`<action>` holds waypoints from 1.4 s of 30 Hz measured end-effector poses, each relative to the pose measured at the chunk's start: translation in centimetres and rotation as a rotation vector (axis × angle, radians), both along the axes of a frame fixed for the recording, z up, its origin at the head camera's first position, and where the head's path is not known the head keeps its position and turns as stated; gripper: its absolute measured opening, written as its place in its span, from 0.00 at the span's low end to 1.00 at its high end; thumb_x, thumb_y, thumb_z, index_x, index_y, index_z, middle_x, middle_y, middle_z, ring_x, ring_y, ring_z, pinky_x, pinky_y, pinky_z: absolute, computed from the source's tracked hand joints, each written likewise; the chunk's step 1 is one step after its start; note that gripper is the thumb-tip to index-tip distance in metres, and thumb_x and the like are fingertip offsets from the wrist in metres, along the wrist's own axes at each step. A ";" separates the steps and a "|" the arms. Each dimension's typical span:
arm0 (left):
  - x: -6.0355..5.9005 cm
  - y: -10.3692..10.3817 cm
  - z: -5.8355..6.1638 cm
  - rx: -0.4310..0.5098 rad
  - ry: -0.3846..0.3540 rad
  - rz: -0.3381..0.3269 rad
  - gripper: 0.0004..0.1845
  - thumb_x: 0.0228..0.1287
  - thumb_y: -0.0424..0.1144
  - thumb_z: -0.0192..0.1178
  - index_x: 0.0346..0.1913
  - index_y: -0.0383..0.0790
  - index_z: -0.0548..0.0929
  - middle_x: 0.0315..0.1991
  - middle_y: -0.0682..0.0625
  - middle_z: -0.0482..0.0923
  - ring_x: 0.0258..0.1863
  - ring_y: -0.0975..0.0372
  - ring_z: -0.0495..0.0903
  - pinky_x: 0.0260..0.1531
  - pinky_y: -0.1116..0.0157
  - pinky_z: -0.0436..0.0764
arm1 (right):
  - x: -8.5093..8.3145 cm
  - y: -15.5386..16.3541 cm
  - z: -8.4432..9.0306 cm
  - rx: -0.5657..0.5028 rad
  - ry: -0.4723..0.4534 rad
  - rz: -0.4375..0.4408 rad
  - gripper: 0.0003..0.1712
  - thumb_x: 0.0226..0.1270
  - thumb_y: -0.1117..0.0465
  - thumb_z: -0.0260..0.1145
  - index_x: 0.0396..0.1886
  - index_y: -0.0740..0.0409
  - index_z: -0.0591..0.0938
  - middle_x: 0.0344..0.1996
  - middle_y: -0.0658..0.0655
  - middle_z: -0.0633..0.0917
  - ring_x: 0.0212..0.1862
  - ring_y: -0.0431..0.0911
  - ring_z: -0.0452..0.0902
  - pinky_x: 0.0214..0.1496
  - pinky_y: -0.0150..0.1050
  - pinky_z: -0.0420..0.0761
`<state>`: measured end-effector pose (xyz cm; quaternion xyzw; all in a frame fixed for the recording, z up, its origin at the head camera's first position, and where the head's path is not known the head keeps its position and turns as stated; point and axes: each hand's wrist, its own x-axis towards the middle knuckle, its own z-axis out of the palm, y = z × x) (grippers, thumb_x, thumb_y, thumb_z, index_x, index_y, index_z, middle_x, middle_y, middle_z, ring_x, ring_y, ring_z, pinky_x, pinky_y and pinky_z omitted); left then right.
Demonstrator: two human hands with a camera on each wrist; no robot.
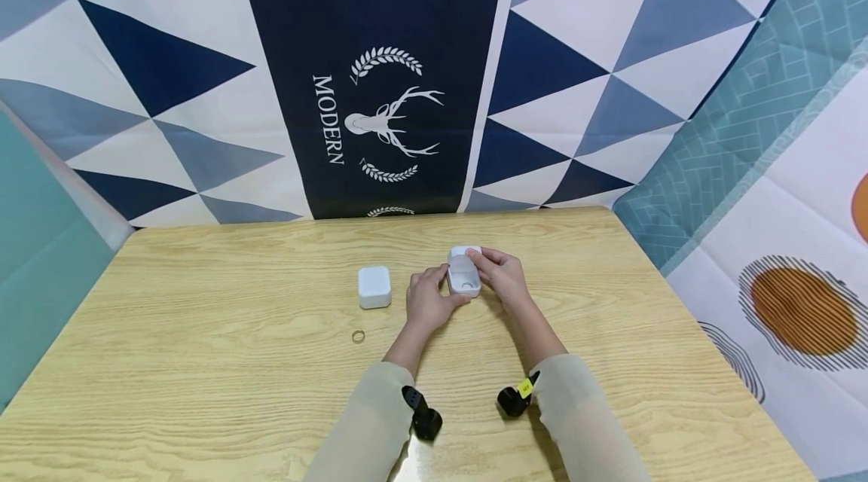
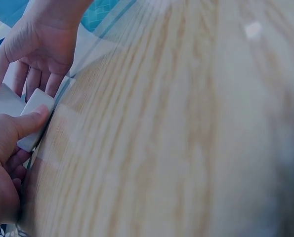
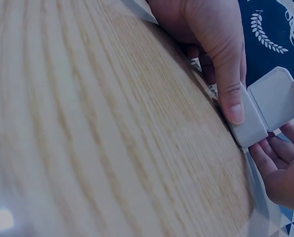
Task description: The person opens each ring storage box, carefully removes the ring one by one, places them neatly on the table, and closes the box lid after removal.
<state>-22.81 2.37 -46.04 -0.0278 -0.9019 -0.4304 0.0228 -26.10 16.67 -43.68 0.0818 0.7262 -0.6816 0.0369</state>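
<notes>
A small white hinged box (image 1: 464, 273) stands open on the wooden table (image 1: 203, 361), its lid (image 3: 275, 98) tipped back. My left hand (image 1: 427, 300) grips the box's base (image 3: 248, 127) from the left, with the thumb (image 3: 231, 91) pressed along its side. My right hand (image 1: 500, 273) holds the box from the right, one fingertip on the lid's edge and the other fingers (image 3: 277, 165) curled at the base. In the left wrist view the box (image 2: 35, 116) shows between my left thumb (image 2: 30, 123) and right hand (image 2: 38, 49). The box's inside is hard to make out.
A second white box (image 1: 374, 286), closed, sits left of my hands. A small metal ring (image 1: 358, 336) lies on the table nearer me. Patterned cloth (image 1: 380, 90) hangs behind the table's far edge and at the right side.
</notes>
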 end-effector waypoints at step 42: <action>-0.1 -0.1 0.2 0.013 -0.011 -0.007 0.39 0.48 0.52 0.71 0.64 0.41 0.71 0.60 0.47 0.74 0.54 0.53 0.69 0.56 0.56 0.68 | 1.2 2.0 1.0 0.133 0.097 0.078 0.27 0.62 0.52 0.66 0.56 0.64 0.77 0.48 0.60 0.82 0.47 0.45 0.81 0.53 0.41 0.80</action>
